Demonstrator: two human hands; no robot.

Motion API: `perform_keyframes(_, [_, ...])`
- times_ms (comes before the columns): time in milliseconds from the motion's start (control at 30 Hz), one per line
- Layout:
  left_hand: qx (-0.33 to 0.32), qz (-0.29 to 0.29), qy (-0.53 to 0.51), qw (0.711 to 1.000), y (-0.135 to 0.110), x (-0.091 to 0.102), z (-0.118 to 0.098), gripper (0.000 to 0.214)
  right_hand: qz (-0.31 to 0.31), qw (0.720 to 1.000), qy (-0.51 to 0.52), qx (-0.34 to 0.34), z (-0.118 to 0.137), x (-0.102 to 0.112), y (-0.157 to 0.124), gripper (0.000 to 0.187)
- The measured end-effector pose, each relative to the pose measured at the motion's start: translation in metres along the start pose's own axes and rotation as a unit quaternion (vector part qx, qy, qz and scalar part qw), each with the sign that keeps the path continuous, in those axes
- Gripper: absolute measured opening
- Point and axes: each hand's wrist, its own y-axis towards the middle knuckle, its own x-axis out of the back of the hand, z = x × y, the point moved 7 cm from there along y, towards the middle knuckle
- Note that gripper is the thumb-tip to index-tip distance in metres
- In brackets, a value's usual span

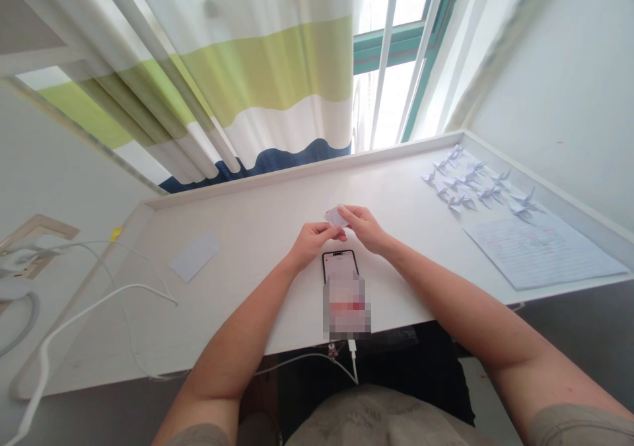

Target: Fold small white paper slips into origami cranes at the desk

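A small piece of folded white paper [336, 217] is held up over the white desk, near its middle. My right hand [364, 226] pinches its right side between thumb and fingers. My left hand [317, 240] is closed at the paper's lower left, thumb pressed toward the fingers; part of the paper is hidden there. Just below both hands a phone [340, 261] lies on the desk, its screen lit and partly blurred out. Folded paper cranes [465, 182] stand in a group at the far right.
A stack of written sheets [539, 251] lies at the right. A white paper sheet [194, 256] lies at the left. White cables [47, 360] hang by the wall socket [37, 244]. One charging cable [352, 357] runs from the phone over the front edge. A raised rim [307, 170] bounds the back.
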Motion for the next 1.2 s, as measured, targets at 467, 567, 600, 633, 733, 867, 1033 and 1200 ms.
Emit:
perform_keyframes(467, [0.002, 0.015, -0.056, 0.998, 0.0, 0.004, 0.003, 0.047, -0.025, 0.998, -0.059, 0.028, 0.001, 0.007, 0.001, 0.054])
perform_keyframes(567, [-0.004, 0.03, -0.04, 0.999, -0.002, 0.004, 0.0, 0.043, -0.022, 0.997, -0.069, 0.03, 0.003, 0.007, 0.0, 0.053])
perform_keyframes(600, [-0.006, 0.033, -0.026, 0.999, -0.002, 0.004, -0.001, 0.042, -0.017, 0.997, -0.07, 0.029, 0.004, 0.006, 0.0, 0.053])
perform_keyframes(633, [-0.008, 0.033, -0.014, 0.999, -0.003, 0.004, -0.001, 0.042, -0.01, 0.997, -0.07, 0.028, 0.005, 0.005, -0.001, 0.053])
perform_keyframes(733, [-0.009, 0.026, -0.003, 1.0, -0.004, 0.004, -0.001, 0.044, 0.006, 0.997, -0.066, 0.031, 0.006, 0.002, -0.002, 0.053])
perform_keyframes(867, [0.014, 0.018, -0.043, 0.999, -0.001, 0.005, 0.007, 0.046, -0.013, 0.996, -0.074, 0.041, 0.006, 0.003, -0.001, 0.055])
perform_keyframes(1033, [0.041, 0.012, -0.068, 0.997, 0.001, 0.007, 0.011, 0.045, -0.014, 0.997, -0.072, 0.036, 0.005, 0.002, -0.001, 0.055])
perform_keyframes(1200, [0.037, 0.005, -0.052, 0.998, -0.001, 0.007, 0.005, 0.046, -0.002, 0.997, -0.067, 0.028, 0.005, 0.0, -0.003, 0.052])
